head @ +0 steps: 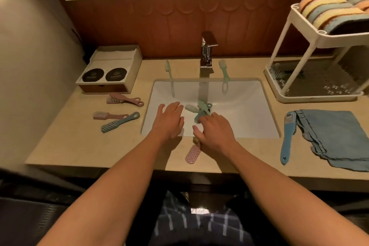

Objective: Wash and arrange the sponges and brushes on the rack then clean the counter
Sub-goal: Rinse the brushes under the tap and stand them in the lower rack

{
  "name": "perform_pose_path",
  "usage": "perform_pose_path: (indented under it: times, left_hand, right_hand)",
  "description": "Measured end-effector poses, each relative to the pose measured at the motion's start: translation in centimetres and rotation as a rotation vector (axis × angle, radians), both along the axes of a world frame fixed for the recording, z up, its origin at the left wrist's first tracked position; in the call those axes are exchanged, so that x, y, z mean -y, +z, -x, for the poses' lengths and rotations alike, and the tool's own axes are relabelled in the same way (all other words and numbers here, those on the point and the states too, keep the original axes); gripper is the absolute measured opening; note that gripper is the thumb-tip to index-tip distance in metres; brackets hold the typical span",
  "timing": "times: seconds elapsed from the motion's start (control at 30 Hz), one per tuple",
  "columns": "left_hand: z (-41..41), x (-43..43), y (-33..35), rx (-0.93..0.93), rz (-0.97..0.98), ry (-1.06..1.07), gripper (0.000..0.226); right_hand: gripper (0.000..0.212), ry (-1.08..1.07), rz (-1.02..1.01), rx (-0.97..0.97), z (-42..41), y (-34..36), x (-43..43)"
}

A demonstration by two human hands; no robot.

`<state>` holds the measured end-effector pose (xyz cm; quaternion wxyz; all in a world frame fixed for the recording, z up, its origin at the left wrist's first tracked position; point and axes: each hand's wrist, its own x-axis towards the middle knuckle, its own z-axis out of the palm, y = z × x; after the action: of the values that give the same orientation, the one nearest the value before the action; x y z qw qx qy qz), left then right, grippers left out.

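the white sink [249, 126] is set into a beige counter [123, 146], and the basin's near half is the only open room. the left hand [169, 120] hovers over the sink's near-left part, fingers straight and slightly fanned, holding nothing. the right hand [215, 132] is over the sink's front rim, fingers loosely extended, thumb apart, fingertips at a green brush [202, 109] that lies crossed with another in the middle of the sink; whether they touch it i cannot tell. a pink brush [192, 155] lies across the front rim, head toward the person, its handle hidden under that hand.

at the sink's back rim stands the chrome faucet [207, 50]. on either side of it a pale green brush, one left [169, 75] and one right [223, 75], has its head on the counter and its handle reaching into the basin.

left of the sink, two pink brushes [123, 100] [108, 115] and a teal brush [119, 122] lie crosswise, handles pointing toward the sink. behind them is a box [111, 70] with two dark round labels, print too small to read.

right of the sink, a blue brush [287, 138] lies lengthwise, head away, with an unreadable tag, beside a blue cloth [337, 138]. behind them the white rack [319, 46] holds coloured sponges [335, 10] on its top tier.
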<state>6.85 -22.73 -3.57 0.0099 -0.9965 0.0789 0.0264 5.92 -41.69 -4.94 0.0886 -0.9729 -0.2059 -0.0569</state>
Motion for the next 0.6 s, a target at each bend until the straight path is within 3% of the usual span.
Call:
perform_pose_path:
  times: [0.23,0.6]
  left_hand:
    - [1.2,-2.6,-0.6,-0.013,0.028,0.073,0.052]
    - [3.2,-6.3,-2.7,-0.016,0.038,0.157,0.050]
  right_hand:
    - [0.044,0.076,0.016,-0.178,1.0,-1.3,-2.5]
    - [0.031,0.095,-0.028,-0.023,1.9,-2.0,-6.5]
